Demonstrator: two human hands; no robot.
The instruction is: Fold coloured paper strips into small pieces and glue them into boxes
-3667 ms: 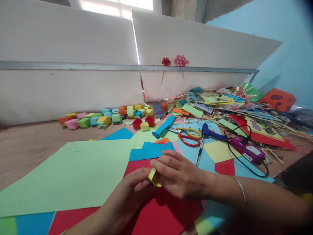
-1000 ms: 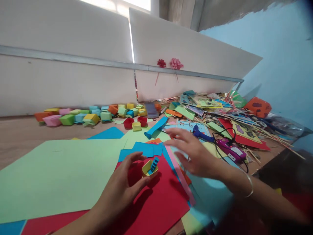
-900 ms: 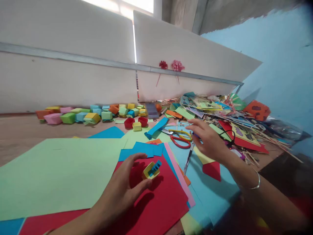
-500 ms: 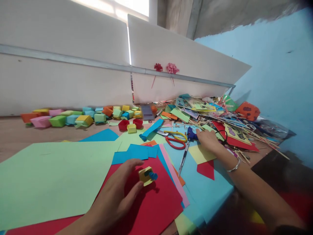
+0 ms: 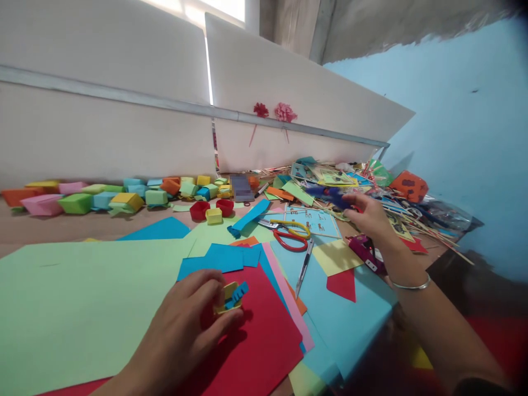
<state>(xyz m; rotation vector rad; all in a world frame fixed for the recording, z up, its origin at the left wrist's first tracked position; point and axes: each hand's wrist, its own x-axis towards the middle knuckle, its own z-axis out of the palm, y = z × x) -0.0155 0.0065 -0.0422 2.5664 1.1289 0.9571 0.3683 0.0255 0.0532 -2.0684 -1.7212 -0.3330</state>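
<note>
My left hand is closed around a small yellow paper box, thumb on the near side and fingers on the far side, above red paper. A curled blue paper strip sticks up out of the box. On the right, my right hand grips a dark blue glue gun, blurred by motion and raised over the sheets. Below that hand lies a maroon power strip. Scissors with red and yellow handles and a paper cutter knife lie between my hands.
Rows of colourful paper boxes stand along the white board at the back left. Red paper cups sit mid-table. A pile of sticks, cards and plastic fills the back right. Large light green paper covers the left.
My left hand has closed on the yellow box, which has shifted slightly left and turned. My right hand has lifted the glue gun up off the papers. The power strip has come into sight.
</note>
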